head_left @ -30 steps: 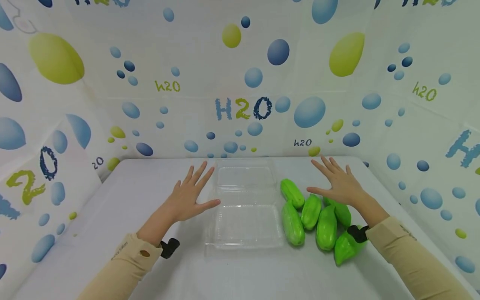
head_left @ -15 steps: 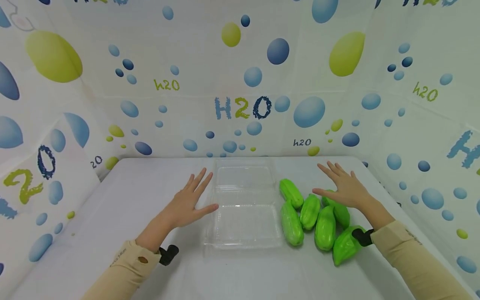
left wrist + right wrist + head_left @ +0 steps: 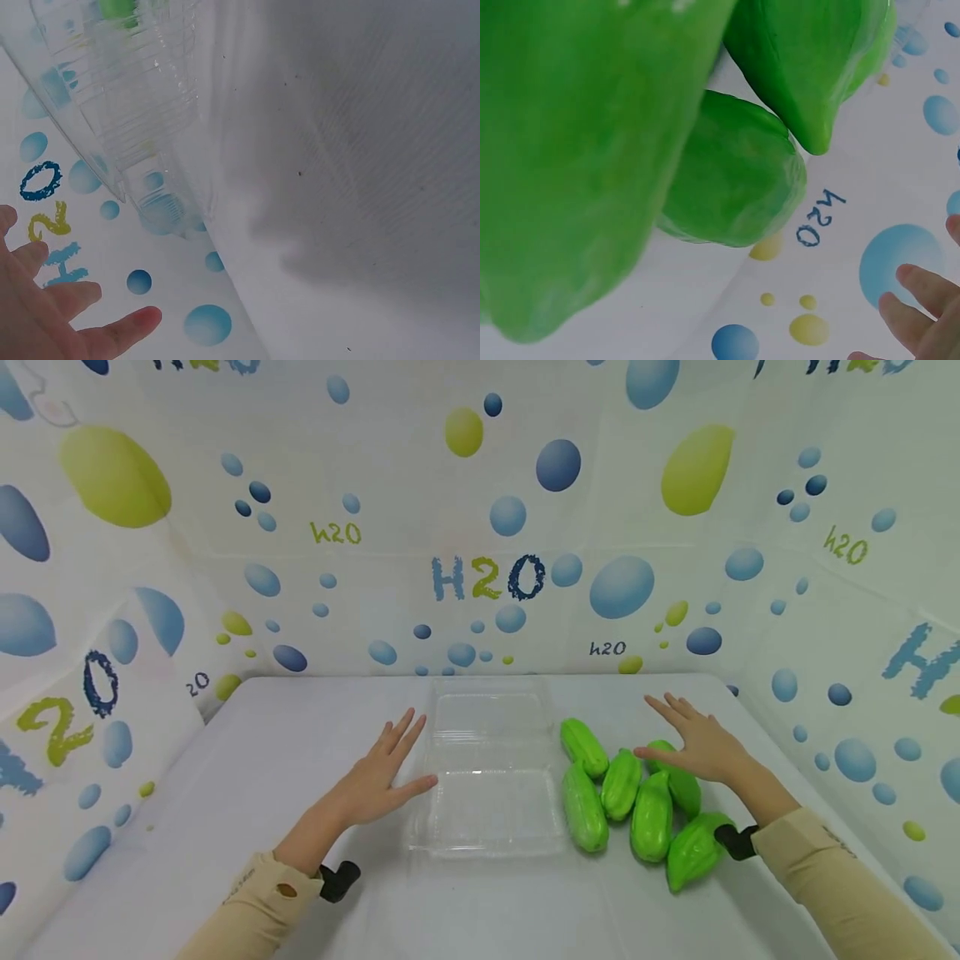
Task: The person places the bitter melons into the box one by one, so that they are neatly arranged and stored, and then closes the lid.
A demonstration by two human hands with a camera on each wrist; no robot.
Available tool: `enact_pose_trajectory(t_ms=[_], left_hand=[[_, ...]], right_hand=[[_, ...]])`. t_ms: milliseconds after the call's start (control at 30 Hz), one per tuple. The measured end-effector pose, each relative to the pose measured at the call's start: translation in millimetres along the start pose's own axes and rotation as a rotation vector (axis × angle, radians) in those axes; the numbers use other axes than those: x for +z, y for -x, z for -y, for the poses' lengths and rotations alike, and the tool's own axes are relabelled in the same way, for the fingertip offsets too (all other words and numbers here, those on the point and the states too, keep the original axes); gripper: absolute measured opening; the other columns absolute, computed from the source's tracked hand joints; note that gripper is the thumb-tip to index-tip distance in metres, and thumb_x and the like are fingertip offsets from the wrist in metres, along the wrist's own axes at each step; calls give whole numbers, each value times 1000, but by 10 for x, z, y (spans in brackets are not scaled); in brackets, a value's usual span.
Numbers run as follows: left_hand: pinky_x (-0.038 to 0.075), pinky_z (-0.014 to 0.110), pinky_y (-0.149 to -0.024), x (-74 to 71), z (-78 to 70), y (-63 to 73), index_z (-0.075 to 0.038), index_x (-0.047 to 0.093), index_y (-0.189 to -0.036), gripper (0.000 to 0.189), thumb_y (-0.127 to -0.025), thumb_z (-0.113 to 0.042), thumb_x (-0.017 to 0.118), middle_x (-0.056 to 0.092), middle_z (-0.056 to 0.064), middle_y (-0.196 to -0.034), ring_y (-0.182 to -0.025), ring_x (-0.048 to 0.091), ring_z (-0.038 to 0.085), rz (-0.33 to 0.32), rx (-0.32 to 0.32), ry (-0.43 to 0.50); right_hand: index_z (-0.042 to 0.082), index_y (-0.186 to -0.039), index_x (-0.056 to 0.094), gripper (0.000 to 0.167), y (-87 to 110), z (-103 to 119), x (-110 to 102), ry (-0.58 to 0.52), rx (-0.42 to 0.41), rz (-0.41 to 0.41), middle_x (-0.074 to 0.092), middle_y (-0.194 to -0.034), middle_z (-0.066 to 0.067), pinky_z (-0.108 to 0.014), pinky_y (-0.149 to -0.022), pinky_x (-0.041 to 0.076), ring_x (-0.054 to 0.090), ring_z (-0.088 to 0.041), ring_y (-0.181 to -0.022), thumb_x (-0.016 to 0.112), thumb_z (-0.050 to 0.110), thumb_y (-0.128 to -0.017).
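My left hand (image 3: 375, 783) hovers with fingers spread beside the left edge of a clear plastic clamshell container (image 3: 498, 814), touching nothing I can see. The container lies opened out on the table, one shallow half behind the other. My right hand (image 3: 703, 747) hangs over the back of a group of glossy green squash-like vegetables (image 3: 652, 818), fingers extended. One pointed vegetable (image 3: 697, 852) lies nearest the right wrist. In the right wrist view large green vegetables (image 3: 735, 172) fill the left side, and fingertips (image 3: 922, 289) show at lower right. Left fingers (image 3: 120, 334) appear straight in the left wrist view.
A white-covered table (image 3: 480, 910) spreads under everything. Behind and at both sides stands a white curtain (image 3: 405, 468) with blue and yellow-green drops and H2O lettering. A small dark camera (image 3: 340, 881) sits on the left wrist, another (image 3: 737, 842) on the right.
Both hands have sunk a little, and the right hand has drifted slightly to the right. The container and the green vegetables stay in place.
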State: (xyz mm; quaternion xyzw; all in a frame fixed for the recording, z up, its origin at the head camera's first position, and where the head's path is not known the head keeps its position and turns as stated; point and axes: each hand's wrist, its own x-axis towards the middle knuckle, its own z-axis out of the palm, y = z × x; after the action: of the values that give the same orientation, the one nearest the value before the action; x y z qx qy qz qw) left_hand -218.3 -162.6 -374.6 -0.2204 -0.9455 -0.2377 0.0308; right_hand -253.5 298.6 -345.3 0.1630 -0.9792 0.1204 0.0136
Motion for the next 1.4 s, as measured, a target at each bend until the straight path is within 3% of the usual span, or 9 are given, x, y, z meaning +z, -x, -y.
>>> enact_pose_trajectory(t_ms=[333, 633, 1200, 1400], left_hand=[[22, 68, -94, 71, 13, 71, -23, 3, -149, 83, -87, -56, 48, -7, 1, -153, -137, 3, 37, 1, 2, 74], [24, 62, -98, 116, 34, 96, -24, 1, -148, 82, -89, -53, 48, -9, 1, -153, -137, 10, 34, -4, 13, 120], [20, 64, -98, 185, 42, 154, -24, 0, -148, 79, -91, -39, 52, -10, 1, -153, -138, 4, 32, 7, -1, 243], [28, 59, -98, 212, 49, 177, -25, -1, -148, 78, -92, -41, 51, -10, 2, -153, -131, 27, 36, 27, -24, 283]], right_hand=[[17, -147, 19, 87, -4, -94, 63, -123, -34, 19, 14, -147, -27, -70, -92, 20, 14, -47, -132, 61, 54, -80], [16, -147, 19, 92, 32, -163, 41, -129, -39, 24, 18, -146, -27, -68, -93, 22, 19, -49, -129, 65, 52, -77], [10, -146, 24, 93, 20, -353, 127, -191, -66, 51, 25, -143, -27, -67, -93, 23, 23, -49, -127, 70, 48, -75], [7, -144, 26, 94, 46, -425, 149, -202, -68, 91, 29, -141, -29, -67, -90, 28, 27, -51, -124, 72, 47, -73]])
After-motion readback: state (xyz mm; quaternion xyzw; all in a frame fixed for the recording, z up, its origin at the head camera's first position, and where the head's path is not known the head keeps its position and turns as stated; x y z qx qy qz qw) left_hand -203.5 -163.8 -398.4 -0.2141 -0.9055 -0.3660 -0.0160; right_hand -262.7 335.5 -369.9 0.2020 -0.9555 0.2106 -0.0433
